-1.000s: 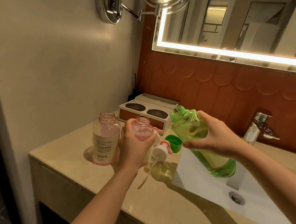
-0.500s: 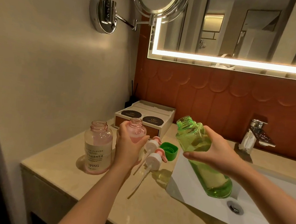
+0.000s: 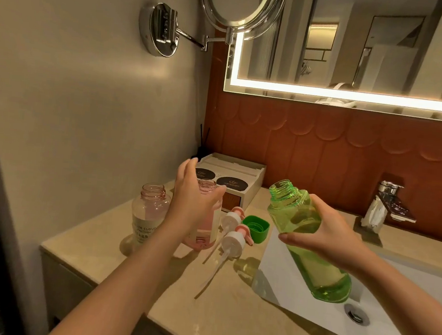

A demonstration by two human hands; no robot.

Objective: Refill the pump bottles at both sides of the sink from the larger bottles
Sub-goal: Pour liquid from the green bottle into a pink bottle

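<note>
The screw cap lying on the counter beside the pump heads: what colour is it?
The cap is green, shown in the head view.

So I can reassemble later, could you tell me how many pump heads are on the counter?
2: the rear pump head beside the fuller pink bottle, the front pump head nearer the camera. The left hand may hide others.

Translucent green plastic bottle [image 3: 298, 218], glossy stone-look counter [image 3: 227, 319], polished chrome faucet [image 3: 386, 207], smooth white sink [image 3: 388, 326]
</note>
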